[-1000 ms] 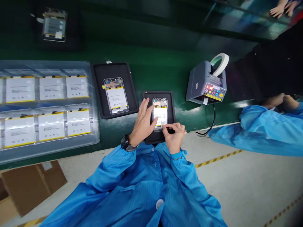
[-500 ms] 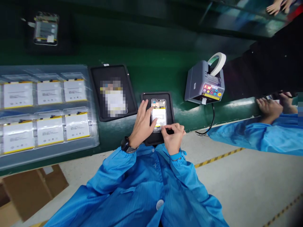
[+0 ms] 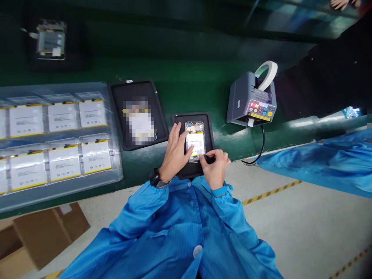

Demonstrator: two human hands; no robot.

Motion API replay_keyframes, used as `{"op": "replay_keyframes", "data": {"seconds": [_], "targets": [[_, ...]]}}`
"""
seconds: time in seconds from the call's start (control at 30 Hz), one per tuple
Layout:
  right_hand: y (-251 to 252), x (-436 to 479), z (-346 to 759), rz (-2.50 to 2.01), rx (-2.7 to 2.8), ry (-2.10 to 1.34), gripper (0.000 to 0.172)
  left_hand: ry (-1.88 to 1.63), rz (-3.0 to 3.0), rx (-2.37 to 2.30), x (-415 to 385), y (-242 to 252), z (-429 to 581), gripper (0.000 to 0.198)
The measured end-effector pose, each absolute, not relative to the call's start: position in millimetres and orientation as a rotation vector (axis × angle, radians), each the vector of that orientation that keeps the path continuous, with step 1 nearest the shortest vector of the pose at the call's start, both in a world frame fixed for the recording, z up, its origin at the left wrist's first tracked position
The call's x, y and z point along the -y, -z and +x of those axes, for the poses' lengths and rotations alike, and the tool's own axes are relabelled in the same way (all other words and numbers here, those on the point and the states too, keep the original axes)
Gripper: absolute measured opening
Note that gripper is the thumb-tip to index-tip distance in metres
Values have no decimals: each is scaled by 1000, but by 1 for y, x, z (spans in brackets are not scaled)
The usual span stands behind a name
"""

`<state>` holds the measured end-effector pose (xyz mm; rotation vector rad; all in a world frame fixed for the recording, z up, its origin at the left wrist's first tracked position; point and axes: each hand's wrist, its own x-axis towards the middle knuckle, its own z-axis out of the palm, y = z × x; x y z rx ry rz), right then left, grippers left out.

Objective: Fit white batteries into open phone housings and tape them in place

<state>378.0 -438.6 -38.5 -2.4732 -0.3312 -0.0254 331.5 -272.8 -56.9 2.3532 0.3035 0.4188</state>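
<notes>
An opened phone frame (image 3: 195,140) with a white battery in it lies in a small black tray (image 3: 210,128) at the near edge of the green bench. My left hand (image 3: 174,153) rests on the phone's left side, fingers spread and pressing it down. My right hand (image 3: 215,164) sits at the phone's lower right corner. Its thumb and forefinger pinch a thin yellow strip (image 3: 204,155) at the battery's bottom edge. Both arms wear blue sleeves, and a dark watch is on the left wrist.
A larger black tray (image 3: 119,112) holding a second phone lies to the left. Further left, a clear tray (image 3: 114,155) holds several white batteries. A grey tape dispenser (image 3: 250,102) stands at right. A co-worker's blue sleeve (image 3: 319,159) reaches in from the right. Cardboard (image 3: 37,232) lies on the floor.
My right hand has shifted slightly right, drawing the yellow strip out from the battery's lower edge. The co-worker's hands at the right have left the view. My left hand stays put.
</notes>
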Motion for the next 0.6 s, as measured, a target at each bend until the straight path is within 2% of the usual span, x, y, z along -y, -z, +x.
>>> {"op": "replay_keyframes", "data": {"seconds": [0.13,0.27,0.33,0.6], "targets": [[41,453,389,-2436,378,216,23,-397,2365,-306,276,58,331,56],[52,457,391,-2407,511,155,37,-370,2409,-339,282,62,333,80],[58,455,389,-2389,563,131,40,-354,2423,-365,283,63,336,85],[72,449,388,-2282,520,187,33,-268,2504,-468,290,63,340,101]]}}
